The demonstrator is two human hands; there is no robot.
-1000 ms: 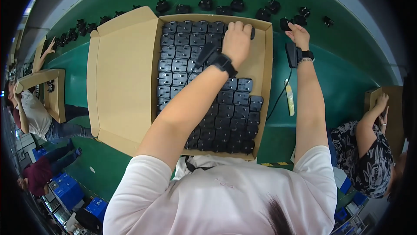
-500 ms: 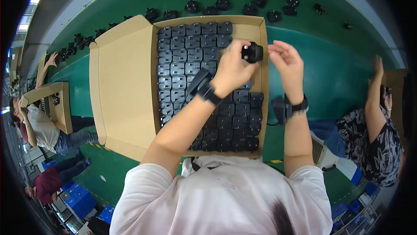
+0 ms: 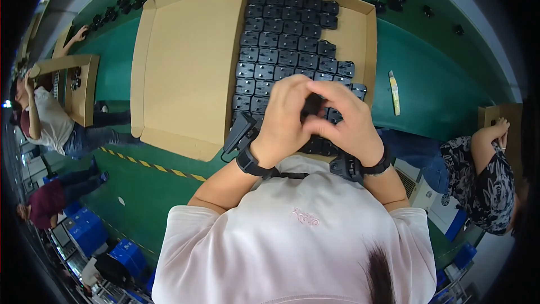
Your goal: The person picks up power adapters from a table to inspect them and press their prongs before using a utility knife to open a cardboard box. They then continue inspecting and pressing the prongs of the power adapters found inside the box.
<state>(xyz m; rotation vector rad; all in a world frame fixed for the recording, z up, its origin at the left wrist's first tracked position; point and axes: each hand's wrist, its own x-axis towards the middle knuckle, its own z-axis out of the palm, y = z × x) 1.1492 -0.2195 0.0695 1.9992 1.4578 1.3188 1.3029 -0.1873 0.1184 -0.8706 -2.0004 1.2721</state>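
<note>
Close to my chest, my left hand [image 3: 284, 118] and my right hand [image 3: 351, 124] meet around a black plug adapter [image 3: 313, 105]. Both sets of fingers curl about it, covering most of its body. Below them lies an open cardboard box [image 3: 368, 45], filled with rows of black plug adapters [image 3: 273, 27], many with their metal pins facing up. Some of the nearest rows are hidden under my hands. Each of my wrists carries a black strapped device.
The box's wide lid [image 3: 183, 73] lies folded out to the left. A yellowish strip [image 3: 395, 93] rests on the green table at right. Loose adapters [image 3: 396, 1] are scattered along the far side. Co-workers sit at left and right beside other cardboard boxes [image 3: 84, 90].
Both hands have come back toward my chest with the adapter, and my right hand has closed in on it. The view has shifted, so the box appears higher and farther right.
</note>
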